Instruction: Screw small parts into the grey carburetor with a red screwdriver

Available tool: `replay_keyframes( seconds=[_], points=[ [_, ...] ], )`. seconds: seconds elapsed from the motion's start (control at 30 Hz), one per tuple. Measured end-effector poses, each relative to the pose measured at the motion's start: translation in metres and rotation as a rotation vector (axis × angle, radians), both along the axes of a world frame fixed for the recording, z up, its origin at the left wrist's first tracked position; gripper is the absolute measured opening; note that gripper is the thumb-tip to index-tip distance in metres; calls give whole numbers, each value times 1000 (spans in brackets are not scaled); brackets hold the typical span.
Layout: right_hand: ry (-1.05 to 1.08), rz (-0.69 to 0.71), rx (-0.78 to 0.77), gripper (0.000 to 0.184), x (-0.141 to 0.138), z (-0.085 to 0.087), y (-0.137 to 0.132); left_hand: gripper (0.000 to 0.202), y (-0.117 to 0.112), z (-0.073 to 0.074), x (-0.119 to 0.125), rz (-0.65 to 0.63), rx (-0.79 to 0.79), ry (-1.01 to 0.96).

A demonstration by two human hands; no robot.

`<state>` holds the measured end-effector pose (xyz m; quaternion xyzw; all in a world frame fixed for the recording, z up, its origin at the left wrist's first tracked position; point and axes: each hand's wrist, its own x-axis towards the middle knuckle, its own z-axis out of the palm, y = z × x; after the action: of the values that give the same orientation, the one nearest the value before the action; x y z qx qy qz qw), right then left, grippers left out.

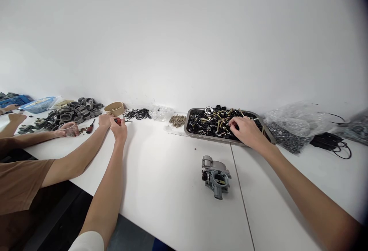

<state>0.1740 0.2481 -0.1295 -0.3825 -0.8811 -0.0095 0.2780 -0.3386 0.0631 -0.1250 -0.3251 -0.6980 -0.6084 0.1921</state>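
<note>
My left hand (119, 130) is closed around a screwdriver (117, 121) with a red and black handle, its thin shaft pointing right. Over the right half of a metal tray (198, 135), my right hand (245, 129) has its fingers bent down among small black and brass-coloured parts (211, 122). The fingertips come together there; what they pinch, if anything, I cannot make out. Below the tray a grey metal carburetor (217, 176) sits on the white table, its round bore facing me, touched by neither hand.
A co-worker's hand (105, 120) is close beside my left hand. Small brass pieces (177, 120), black rubber rings (138, 114) and a round tub (114, 109) line the wall. Plastic bags of parts (287, 136) and a black mask (327, 141) lie right. Grey castings (77, 111) are heaped left.
</note>
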Motion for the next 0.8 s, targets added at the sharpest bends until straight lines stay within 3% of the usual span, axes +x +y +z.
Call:
replay_keyframes(
  seconds=[0.8],
  points=[
    [7,-6,-7,16,0,0,1,23,0,0,-3,25,4,32]
  ],
)
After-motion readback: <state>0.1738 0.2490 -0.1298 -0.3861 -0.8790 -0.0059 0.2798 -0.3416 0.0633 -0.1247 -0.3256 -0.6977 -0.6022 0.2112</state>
